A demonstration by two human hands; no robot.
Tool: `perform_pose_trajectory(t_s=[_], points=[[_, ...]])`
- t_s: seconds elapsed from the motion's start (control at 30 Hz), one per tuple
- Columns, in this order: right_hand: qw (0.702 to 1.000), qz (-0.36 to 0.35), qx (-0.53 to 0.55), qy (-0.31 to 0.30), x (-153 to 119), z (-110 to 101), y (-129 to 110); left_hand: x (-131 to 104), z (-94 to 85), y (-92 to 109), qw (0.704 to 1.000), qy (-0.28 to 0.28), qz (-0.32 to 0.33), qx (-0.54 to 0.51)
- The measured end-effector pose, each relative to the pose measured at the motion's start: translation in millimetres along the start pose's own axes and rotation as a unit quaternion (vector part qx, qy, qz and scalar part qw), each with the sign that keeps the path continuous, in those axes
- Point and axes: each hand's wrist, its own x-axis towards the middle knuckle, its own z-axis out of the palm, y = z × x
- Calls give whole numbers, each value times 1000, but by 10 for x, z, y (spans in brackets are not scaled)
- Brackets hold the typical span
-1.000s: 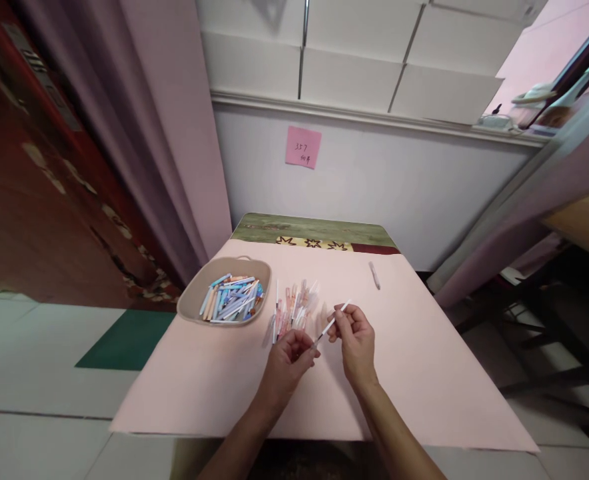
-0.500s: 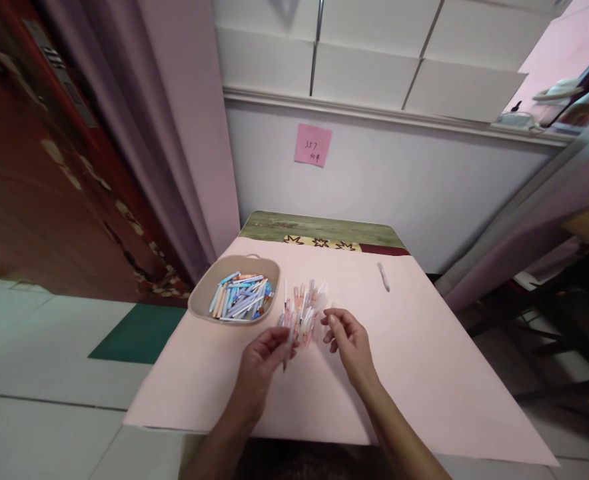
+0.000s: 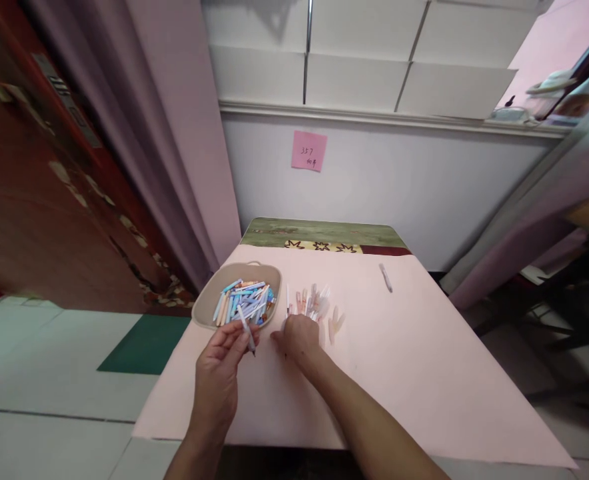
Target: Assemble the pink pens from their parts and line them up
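A slim white pen [image 3: 245, 323] with a dark tip is pinched in my left hand [image 3: 222, 357], tip down, just in front of the beige basket [image 3: 200, 308]. Many blue, lilac and peach pens [image 3: 247, 298] lie heaped in that basket. My right hand [image 3: 300, 337] reaches across over the near end of a loose pile of clear and pinkish pens [image 3: 314, 301]. Its thumb points left. The other fingers are hidden behind the back of the hand, so any hold on a pen cannot be made out. A few pale translucent pieces [image 3: 334, 325] lie right of the pile.
A single grey-white pen [image 3: 386, 277] lies apart on the right of the pink-covered table [image 3: 414, 380]. A white wall with a pink note [image 3: 309, 151] stands behind the table. Left are a purple curtain [image 3: 174, 133] and a red door [image 3: 34, 220].
My left hand has moved left with the pen, from the pile to the basket's front. My right hand has swung left onto the pile. Pale pieces now show right of the pile.
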Motion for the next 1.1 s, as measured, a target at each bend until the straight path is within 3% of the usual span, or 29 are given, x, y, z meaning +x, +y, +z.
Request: perform_pose_trajectory(t_s=[0.1,0.17,0.37,0.4,0.5,0.53,0.57,0.77,1.1], points=[[998,57,-4,-1,27,-39,-25,-5,21,-13,1000,-7,-2,8],[998,60,33,-3,19,-103,9,-19,48,-22,1000,-22,-5,14],[972,35,233,-26,-140,-488,359,-206,250,-110,993,-92,-40,56],[951,32,306,-22,-186,-565,429,-248,306,-142,991,-108,-53,57],[826,15,564,6,-337,-779,589,-356,489,-254,981,-159,-97,49],[793,7,609,18,-387,-839,621,-383,548,-288,977,-175,-108,47],[779,-1,627,28,-432,-892,644,-406,603,-317,974,-188,-117,46],[790,-46,609,58,-578,-1054,694,-481,771,-343,964,-222,-126,71],[834,-76,546,22,-689,-1169,753,-537,864,-351,957,-239,-143,75]])
